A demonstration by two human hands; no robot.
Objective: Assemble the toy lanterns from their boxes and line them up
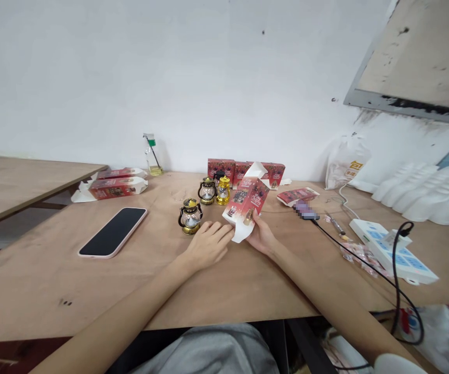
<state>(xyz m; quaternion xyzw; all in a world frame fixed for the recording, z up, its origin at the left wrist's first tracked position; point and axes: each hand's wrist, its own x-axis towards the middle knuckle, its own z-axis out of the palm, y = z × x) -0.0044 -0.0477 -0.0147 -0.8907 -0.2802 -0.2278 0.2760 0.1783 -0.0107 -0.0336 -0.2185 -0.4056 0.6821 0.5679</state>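
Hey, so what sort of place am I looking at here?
Probably a small workshop or workroom, though a back room is possible: a plain table carries several red boxes, a few small lanterns and a power strip.

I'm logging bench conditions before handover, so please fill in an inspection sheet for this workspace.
Surface: brown tabletop, small dark marks near front left.
Job's things: red box, end flaps open; four small lanterns left of it, one partly hidden.
Clutter: pink-edged phone, small packets.
Hands: right hand holds the box; left hand at its lower flap, contact unclear.
Cables: black cable by the power strip.
Surroundings: white wall, marked upper right.
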